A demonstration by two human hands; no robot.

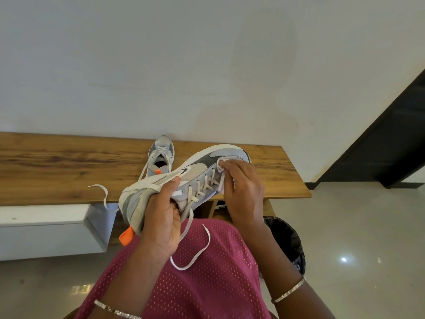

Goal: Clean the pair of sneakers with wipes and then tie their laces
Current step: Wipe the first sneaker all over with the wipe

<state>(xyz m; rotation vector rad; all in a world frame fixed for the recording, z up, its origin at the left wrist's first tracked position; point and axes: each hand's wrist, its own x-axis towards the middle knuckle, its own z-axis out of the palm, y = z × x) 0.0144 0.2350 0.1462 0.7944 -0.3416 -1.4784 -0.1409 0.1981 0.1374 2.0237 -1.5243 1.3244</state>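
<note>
Grey sneaker (195,171): your left hand (161,224) grips its heel, your right hand (243,189) pinches a white wipe (222,163) against the toe; the second sneaker (161,147) lies beyond your left hand.

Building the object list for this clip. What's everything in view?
held sneaker: 1, grey and white, orange heel tab, lifted in front of the bench
second sneaker: 1, same colours, standing at the back of the bench
wipe: 1, white, pressed to the held sneaker's toe
laces: white, untied, hanging loose
bench: 1, brown wood
bin: 1, black liner, on the floor at right
bracelets: 2, silver, one per wrist
left hand: grips the held sneaker's heel end
right hand: holds the wipe
</note>
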